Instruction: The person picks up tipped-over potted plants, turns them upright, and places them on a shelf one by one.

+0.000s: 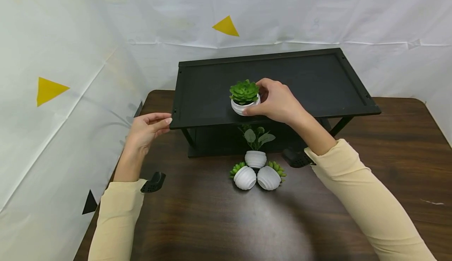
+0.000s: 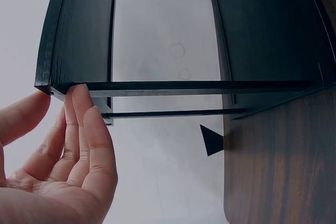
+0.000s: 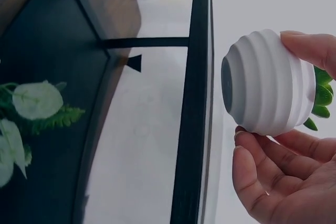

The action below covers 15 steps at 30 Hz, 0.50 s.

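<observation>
My right hand [image 1: 280,100] grips a small potted succulent [image 1: 244,92] by its white ribbed pot, thumb on one side and fingers on the other. In the right wrist view the pot [image 3: 268,85] shows its dark base, with a gap between it and the edge of the black shelf [image 3: 191,103]. The plant is over the front part of the top board of the two-tier shelf [image 1: 300,76]. At the front left corner of that board, my left hand [image 1: 144,131] pinches the edge, the thumb above and the fingers [image 2: 97,140] beneath.
Before the shelf, a leafy plant in a white pot [image 1: 256,159] stands upright. Two potted succulents lie tipped in front of it, one left [image 1: 245,177] and one right [image 1: 269,177]. A brown wooden table [image 1: 197,221] bears everything; white sheeting [image 1: 300,13] hangs behind.
</observation>
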Available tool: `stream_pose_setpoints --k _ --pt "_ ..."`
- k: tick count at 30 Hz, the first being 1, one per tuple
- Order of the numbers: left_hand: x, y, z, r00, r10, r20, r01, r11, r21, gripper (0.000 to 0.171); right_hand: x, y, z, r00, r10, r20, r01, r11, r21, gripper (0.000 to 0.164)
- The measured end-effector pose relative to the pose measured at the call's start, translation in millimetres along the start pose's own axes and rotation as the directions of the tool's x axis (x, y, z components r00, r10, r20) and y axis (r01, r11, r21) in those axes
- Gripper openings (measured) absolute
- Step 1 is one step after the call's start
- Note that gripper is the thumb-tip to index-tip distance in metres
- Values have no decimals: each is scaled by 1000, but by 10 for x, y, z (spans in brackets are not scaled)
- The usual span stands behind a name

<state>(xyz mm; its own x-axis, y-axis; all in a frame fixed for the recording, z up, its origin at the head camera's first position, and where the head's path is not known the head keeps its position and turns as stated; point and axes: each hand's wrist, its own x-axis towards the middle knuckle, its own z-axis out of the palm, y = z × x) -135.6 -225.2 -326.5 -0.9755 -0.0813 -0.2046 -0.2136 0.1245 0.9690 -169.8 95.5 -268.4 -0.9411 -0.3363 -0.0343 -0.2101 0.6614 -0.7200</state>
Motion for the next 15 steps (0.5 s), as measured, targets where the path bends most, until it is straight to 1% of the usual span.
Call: stream_pose_setpoints --k 8,15 --pt "9 -4 1 1000 15 3 -15 1000 -13 35 102 -73 116 1000 9 28 -10 1000 24 69" --pt "13 -5 4 1000 12 8 -12 1000 -27 32 162 -171 206 999 -10 40 9 1000 29 71"
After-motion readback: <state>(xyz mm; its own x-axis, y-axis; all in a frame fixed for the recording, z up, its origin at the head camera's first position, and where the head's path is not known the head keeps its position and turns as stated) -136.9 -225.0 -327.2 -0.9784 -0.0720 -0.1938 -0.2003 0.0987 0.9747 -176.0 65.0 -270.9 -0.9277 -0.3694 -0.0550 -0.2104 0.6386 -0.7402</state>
